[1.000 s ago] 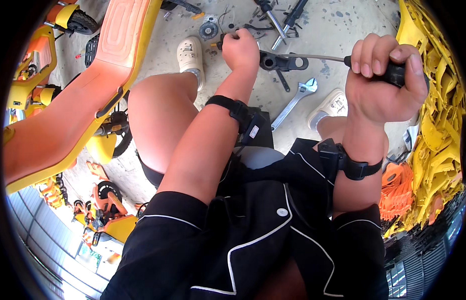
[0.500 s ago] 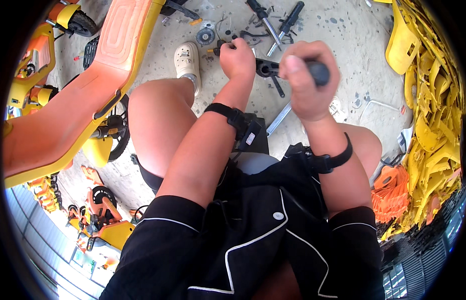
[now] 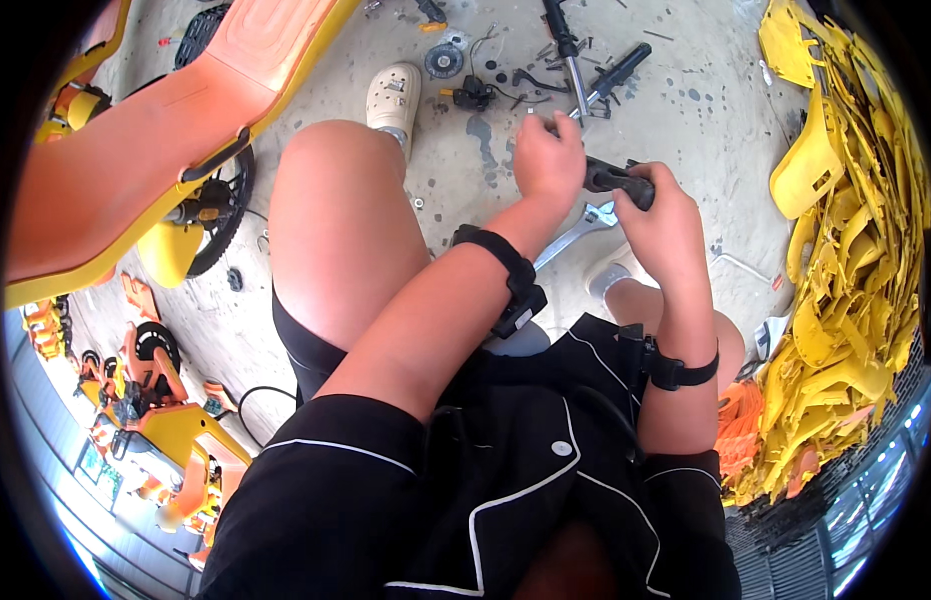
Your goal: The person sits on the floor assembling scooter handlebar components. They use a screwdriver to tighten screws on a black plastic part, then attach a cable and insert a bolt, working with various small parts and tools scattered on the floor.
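A black handlebar piece with a rounded grip end point(image 3: 606, 177) is held up between my hands, over the floor and in front of my knees. My left hand point(image 3: 549, 165) is closed round its left end, fingers curled, and hides that end. My right hand point(image 3: 666, 225) wraps the grip end, thumb on top. Just below the piece lies a silver wrench point(image 3: 583, 232) with its jaw toward my right hand. Farther out on the floor are two silver tubes with black grips point(image 3: 616, 72) point(image 3: 560, 28) and a black lever point(image 3: 536, 82).
A small black assembly with wires point(image 3: 473, 94) and a dark round disc point(image 3: 444, 60) lie near my shoe point(image 3: 394, 100). An orange-and-yellow scooter body point(image 3: 156, 150) stands close on the left. Yellow plastic panels point(image 3: 856, 270) are piled on the right, beside orange pieces point(image 3: 738, 425).
Both hands have shifted right, and the right one has come lower. The handlebar piece has turned, so its grip end now sits lower. My view has swung slightly too.
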A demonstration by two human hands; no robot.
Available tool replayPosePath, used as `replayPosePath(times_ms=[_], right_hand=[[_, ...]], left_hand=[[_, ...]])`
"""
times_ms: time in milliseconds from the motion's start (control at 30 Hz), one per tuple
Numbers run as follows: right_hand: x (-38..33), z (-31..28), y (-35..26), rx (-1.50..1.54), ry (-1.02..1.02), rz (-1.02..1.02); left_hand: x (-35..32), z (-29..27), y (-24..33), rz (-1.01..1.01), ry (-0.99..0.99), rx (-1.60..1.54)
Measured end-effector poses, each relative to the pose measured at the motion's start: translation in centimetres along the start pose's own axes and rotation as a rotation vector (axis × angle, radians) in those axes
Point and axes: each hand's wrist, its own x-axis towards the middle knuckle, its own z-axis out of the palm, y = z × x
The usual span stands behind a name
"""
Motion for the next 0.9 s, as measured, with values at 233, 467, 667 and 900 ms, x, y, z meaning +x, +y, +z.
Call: replayPosePath(times_ms=[233, 467, 667, 900], right_hand=[[0.9, 0.6, 0.5, 0.009, -0.055, 0.089], [-0.5, 1.0, 3.6, -0.653, -0.358, 0.142], [-2.0, 4.1, 4.9, -0.356, -0.31, 0.239], [-2.9, 5.2, 6.5, 0.002, -0.305, 0.462]], left_hand=[[-0.5, 0.2, -0.4, 0.07, -0.026, -0.012], [-5.2, 1.9, -3.0, 0.289, -0.121, 0.091], [-5.5, 0.7, -3.8, 0.306, -0.146, 0.097], [-5.6, 0.6, -4.5, 0.395, -0.187, 0.119]])
